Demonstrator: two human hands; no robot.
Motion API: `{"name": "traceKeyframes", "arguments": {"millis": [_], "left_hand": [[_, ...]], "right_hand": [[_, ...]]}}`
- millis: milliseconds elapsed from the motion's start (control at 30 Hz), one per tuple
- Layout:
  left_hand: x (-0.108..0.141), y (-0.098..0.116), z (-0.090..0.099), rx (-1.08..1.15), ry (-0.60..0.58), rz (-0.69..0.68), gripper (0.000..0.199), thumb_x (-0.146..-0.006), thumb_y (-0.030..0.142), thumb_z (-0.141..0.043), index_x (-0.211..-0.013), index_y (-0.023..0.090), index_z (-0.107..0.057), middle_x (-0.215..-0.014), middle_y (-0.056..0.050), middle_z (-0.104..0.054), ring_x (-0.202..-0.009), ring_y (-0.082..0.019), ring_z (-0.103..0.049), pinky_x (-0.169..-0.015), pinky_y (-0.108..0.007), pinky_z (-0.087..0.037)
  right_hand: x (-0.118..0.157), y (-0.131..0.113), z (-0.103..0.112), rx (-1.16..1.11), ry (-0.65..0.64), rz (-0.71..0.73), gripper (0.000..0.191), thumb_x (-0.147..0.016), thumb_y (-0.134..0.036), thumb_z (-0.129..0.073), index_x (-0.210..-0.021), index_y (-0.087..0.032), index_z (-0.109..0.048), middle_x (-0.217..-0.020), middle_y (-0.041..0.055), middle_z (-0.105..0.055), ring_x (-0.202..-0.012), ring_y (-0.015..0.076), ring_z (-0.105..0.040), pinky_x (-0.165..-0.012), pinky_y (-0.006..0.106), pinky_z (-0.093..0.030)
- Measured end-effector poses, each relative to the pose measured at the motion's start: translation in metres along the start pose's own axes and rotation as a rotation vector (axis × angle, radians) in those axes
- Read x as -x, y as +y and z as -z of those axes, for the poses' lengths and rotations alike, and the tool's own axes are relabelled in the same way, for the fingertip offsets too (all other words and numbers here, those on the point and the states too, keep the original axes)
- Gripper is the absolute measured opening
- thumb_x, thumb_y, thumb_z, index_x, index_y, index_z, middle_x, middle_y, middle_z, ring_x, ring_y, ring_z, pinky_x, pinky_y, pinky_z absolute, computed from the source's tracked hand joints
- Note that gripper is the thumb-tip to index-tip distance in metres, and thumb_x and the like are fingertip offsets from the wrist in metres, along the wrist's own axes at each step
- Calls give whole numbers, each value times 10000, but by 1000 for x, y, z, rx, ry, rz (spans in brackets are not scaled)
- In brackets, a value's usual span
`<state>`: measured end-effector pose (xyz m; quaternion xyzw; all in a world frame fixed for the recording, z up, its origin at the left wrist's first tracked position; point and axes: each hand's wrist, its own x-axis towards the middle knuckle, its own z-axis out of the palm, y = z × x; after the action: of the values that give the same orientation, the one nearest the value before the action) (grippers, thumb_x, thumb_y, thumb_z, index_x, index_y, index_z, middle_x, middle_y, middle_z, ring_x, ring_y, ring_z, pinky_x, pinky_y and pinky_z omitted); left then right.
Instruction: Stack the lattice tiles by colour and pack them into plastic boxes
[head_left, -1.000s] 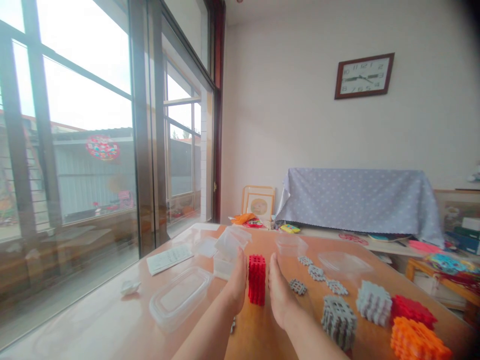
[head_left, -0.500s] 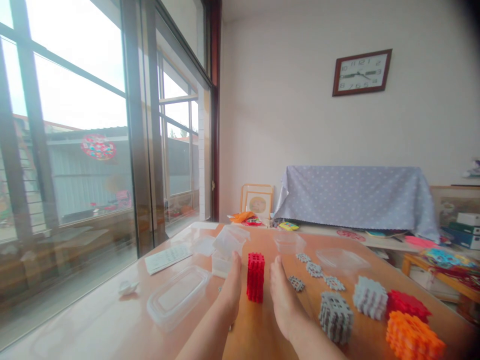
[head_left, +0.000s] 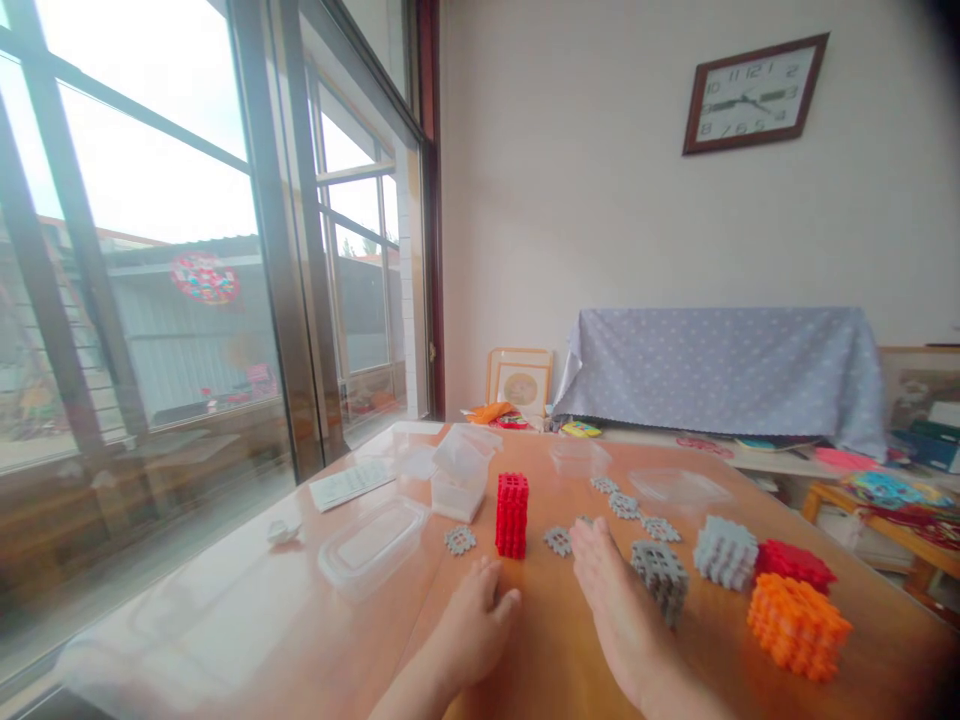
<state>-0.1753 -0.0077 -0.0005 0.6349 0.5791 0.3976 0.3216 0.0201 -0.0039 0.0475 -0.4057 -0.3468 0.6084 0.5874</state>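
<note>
A tall red stack of interlocking plastic snowflake-like pieces [head_left: 512,515] stands upright on the table, touched by neither hand. My left hand [head_left: 478,618] is nearer to me, just left of the stack's base, with its fingers loosely bent, thumb apart and nothing held. To the right, my right hand [head_left: 606,590] is stretched out flat and empty. It lies beside a dark grey stack [head_left: 660,582], whose edge it partly covers. One flat grey piece [head_left: 558,541] lies left of its fingertips, and another [head_left: 460,541] lies beyond my left hand.
Right of the hands stand a light grey stack [head_left: 725,553], a red stack [head_left: 796,566] and an orange stack [head_left: 800,625]. Several grey pieces [head_left: 623,505] lie farther back. Clear plastic containers [head_left: 459,485], a lid [head_left: 373,545] and a printed sheet [head_left: 352,485] are also on the table [head_left: 555,640].
Both hands have drawn back from either side of the red stack, the right one also shifting rightward. The stack stays standing. My view has tilted slightly down, and grey pieces the arms covered now show.
</note>
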Motion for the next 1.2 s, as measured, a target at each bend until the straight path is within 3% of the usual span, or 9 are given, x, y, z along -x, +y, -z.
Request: {"name": "traceKeyframes", "arguments": {"millis": [67, 133, 267, 400, 600, 767, 933, 1067, 1200], "left_hand": [[-5, 4, -3, -28, -11, -38, 447, -895, 400, -498, -1283, 232, -642, -1367, -100, -664, -1339, -332, -538, -1172, -430, -370], [-15, 6, 3, -238, 51, -27, 451, -917, 305, -404, -1306, 218, -615, -1335, -104, -679, -1267, -295, -597, -1101, -390, -433], [-33, 1, 25, -438, 99, 23, 366, -837, 219, -515, -1173, 172, -653, -1333, -194, -649, -1343, -380, -502, -1151, -493, -320], [-24, -2, 27, -563, 44, 49, 232, -865, 267, -520, -999, 181, -689, -1134, -212, -714, -1166, -420, -610, -1064, -568, -365], [12, 38, -2, -771, -111, 34, 347, -922, 328, -445, -1109, 187, -701, -1206, -153, -710, -1118, -339, -639, -975, -453, -477], [24, 64, -40, -742, -273, 15, 585, -880, 280, -467, -1432, 111, -566, -1551, -145, -503, -1416, -325, -462, -1186, -416, -370], [16, 61, -72, -590, -405, -124, 694, -845, 275, -517, -1505, 65, -468, -1642, -161, -353, -1543, -327, -266, -1283, -413, -223], [0, 69, -78, -485, -427, -271, 565, -891, 270, -475, -1438, 149, -543, -1592, -115, -452, -1501, -261, -369, -1278, -371, -245], [-26, 80, -79, -570, -369, -249, 447, -958, 321, -414, -1330, 157, -599, -1501, -124, -550, -1458, -255, -428, -1248, -358, -295]], "right_hand": [[3, -4, 5, -18, 15, 38, 873, -883, -752, -510, -1538, -182, -429, -1629, 95, -377, -1516, 235, -338, -1276, 418, -235], [6, -9, 11, -32, 32, 87, 820, -896, -730, -517, -1510, -188, -473, -1609, 96, -417, -1502, 240, -368, -1274, 423, -246], [10, -17, 24, -44, 41, 155, 764, -903, -711, -534, -1465, -194, -530, -1582, 89, -466, -1483, 245, -402, -1266, 424, -275], [9, -19, 35, -63, 46, 203, 669, -910, -695, -542, -1405, -248, -597, -1571, 57, -486, -1457, 264, -442, -1259, 469, -288], [8, -30, 43, -97, 94, 285, 622, -910, -689, -550, -1331, -246, -660, -1527, 80, -542, -1425, 279, -485, -1249, 506, -295], [7, -52, 55, -144, 163, 373, 598, -925, -678, -529, -1293, -232, -677, -1485, 105, -583, -1400, 272, -517, -1239, 511, -310], [3, -69, 70, -182, 231, 437, 547, -940, -649, -519, -1218, -212, -695, -1416, 112, -641, -1367, 259, -552, -1232, 512, -320], [-2, -78, 81, -190, 274, 463, 526, -944, -629, -523, -1193, -197, -691, -1373, 120, -667, -1334, 258, -581, -1210, 512, -355], [-13, -86, 94, -182, 323, 505, 514, -944, -625, -510, -1127, -184, -701, -1294, 133, -707, -1298, 271, -610, -1178, 521, -396]]}}
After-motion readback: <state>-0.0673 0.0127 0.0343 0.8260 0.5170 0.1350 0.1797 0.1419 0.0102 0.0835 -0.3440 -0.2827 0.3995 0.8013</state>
